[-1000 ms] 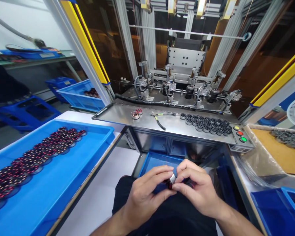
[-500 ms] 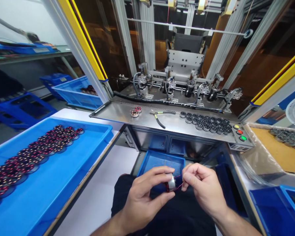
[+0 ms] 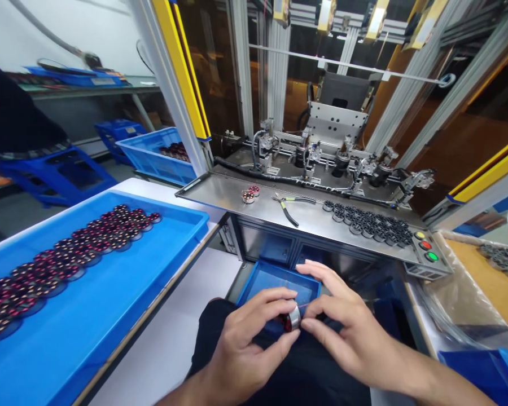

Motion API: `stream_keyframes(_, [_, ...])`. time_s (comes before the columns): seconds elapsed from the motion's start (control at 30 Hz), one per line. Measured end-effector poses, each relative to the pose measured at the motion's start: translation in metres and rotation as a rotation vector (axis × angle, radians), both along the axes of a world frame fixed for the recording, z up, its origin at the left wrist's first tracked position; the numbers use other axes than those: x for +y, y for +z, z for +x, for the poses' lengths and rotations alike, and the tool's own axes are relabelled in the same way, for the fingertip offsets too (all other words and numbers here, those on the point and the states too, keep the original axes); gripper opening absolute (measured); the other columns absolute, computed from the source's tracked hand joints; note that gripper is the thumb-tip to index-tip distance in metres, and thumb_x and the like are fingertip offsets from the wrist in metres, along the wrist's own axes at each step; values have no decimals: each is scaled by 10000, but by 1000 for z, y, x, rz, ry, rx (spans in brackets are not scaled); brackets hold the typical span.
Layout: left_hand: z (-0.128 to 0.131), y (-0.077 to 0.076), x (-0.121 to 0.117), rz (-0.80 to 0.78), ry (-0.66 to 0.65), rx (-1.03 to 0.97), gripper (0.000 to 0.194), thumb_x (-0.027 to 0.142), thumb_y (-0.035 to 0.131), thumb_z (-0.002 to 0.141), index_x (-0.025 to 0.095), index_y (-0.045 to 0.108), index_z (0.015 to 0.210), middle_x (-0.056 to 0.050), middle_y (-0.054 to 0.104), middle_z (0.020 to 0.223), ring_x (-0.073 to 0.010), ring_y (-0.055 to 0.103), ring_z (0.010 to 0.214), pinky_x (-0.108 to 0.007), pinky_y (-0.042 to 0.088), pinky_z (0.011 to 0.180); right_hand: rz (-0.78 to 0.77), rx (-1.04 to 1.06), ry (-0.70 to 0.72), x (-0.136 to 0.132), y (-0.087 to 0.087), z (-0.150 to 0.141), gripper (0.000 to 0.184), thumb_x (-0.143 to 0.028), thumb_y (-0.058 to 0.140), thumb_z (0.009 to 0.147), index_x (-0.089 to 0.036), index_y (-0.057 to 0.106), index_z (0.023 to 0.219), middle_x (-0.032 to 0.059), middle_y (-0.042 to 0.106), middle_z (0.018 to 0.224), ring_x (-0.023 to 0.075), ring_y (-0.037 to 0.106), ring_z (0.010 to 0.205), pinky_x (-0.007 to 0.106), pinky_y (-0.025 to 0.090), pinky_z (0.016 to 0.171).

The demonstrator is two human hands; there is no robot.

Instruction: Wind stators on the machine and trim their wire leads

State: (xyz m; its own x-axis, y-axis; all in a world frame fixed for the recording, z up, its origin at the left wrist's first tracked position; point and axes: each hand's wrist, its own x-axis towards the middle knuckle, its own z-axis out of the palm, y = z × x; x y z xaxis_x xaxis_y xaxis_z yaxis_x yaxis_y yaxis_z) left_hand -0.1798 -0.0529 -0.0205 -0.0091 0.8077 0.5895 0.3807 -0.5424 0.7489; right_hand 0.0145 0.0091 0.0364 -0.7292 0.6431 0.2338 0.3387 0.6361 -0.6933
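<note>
A wound motor stator (image 3: 294,318), with a silvery rim and red windings, is gripped between the thumb and fingers of my left hand (image 3: 254,332), above my lap. Close against its right side is my right hand (image 3: 347,324), thumb and index finger pinched together at the stator's thin red wire (image 3: 305,305), the other fingers raised. The fingertips hide part of the wire. On the metal ledge beyond lie two wound stators (image 3: 249,194) and a pair of cutting pliers (image 3: 287,208) with black and green handles.
Black unwound cores (image 3: 368,223) sit in rows on the ledge, left of the coloured buttons (image 3: 425,245). A blue tray (image 3: 152,282) of wound stators is at left. The winding machine (image 3: 338,152) stands behind; a blue bin (image 3: 262,276) lies below my hands.
My right hand has moved in against the stator, its outer fingers now lifted and spread. The left hand keeps its hold. The head view has shifted left.
</note>
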Motion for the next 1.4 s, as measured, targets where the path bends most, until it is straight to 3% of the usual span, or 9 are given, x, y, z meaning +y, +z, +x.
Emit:
stream_keyframes(0.17, [-15, -6, -2, -130, -85, -212, 381, 67, 753, 750, 265, 692, 1069, -50, 748, 1079, -197, 696, 1046, -264, 581, 888, -132, -13, 98, 26, 8, -6, 161, -284, 584, 950, -211, 645, 820, 112, 555, 1372, 246, 532, 1280, 427, 434, 1070])
stream_keyframes(0.27, [-19, -11, 0, -177, -67, -399, 341, 78, 755, 756, 261, 714, 1040, -55, 745, 1077, -189, 701, 1018, -224, 585, 828, 105, 7, -101, 69, 7, -26, 202, -341, 566, 955, -213, 619, 807, 107, 633, 1265, 230, 600, 1184, 405, 456, 1043])
stream_keyframes(0.33, [-21, -14, 2, -226, -32, -508, 299, 94, 759, 762, 238, 723, 1022, -69, 738, 1088, -174, 715, 947, -205, 586, 785, 307, -29, -281, 111, -3, -47, 186, -373, 589, 932, -195, 623, 976, 144, 590, 1328, 243, 531, 1275, 419, 384, 1118])
stream_keyframes(0.53, [-33, -18, -1, -392, 31, -707, 264, 157, 773, 775, 175, 712, 1031, -105, 709, 1144, -163, 717, 864, -243, 589, 812, 301, -356, -302, 212, -59, -97, 780, -507, 752, 786, -119, 473, 1404, 243, 350, 1541, 412, 299, 1435, 604, 272, 1150])
stream_keyframes(0.9, [-45, -21, -4, -379, 17, -822, 292, 173, 782, 789, 215, 712, 1069, -70, 732, 1110, -121, 683, 844, -203, 560, 785, 289, -372, -217, 238, -60, -84, 349, -400, 619, 932, -215, 597, 1227, 95, 565, 1325, 271, 536, 1200, 531, 416, 1048])
stream_keyframes(1.03, [-42, -21, -7, -361, -32, -825, 306, 165, 774, 800, 233, 706, 1090, -61, 727, 1098, -128, 675, 865, -224, 558, 804, 185, -192, -201, 207, -44, -69, 332, -416, 496, 975, -177, 614, 1174, 113, 640, 1124, 265, 590, 1081, 491, 457, 1004])
stream_keyframes(1.13, [-40, -20, -9, -330, -56, -829, 305, 155, 770, 800, 237, 706, 1087, -67, 701, 1163, -136, 678, 865, -253, 561, 817, 43, -39, -162, 144, -40, -42, 457, -456, 283, 1024, -185, 486, 1333, 101, 641, 1012, 233, 641, 929, 393, 560, 828])
stream_keyframes(1.23, [-35, -18, -8, -320, -76, -842, 294, 147, 772, 794, 225, 713, 1072, -75, 696, 1165, -139, 679, 852, -256, 564, 802, -92, 60, -70, 60, -59, -10, 543, -568, 523, 926, -248, 429, 1354, 52, 631, 953, 199, 651, 796, 315, 581, 705])
stream_keyframes(1.4, [-17, -17, 0, -377, -112, -826, 307, 136, 767, 797, 215, 710, 1089, -82, 709, 1149, -129, 674, 835, -238, 568, 787, -237, 303, -37, -35, -108, 14, 354, -376, 651, 879, -267, 561, 1204, 73, 641, 944, 200, 650, 773, 309, 579, 690])
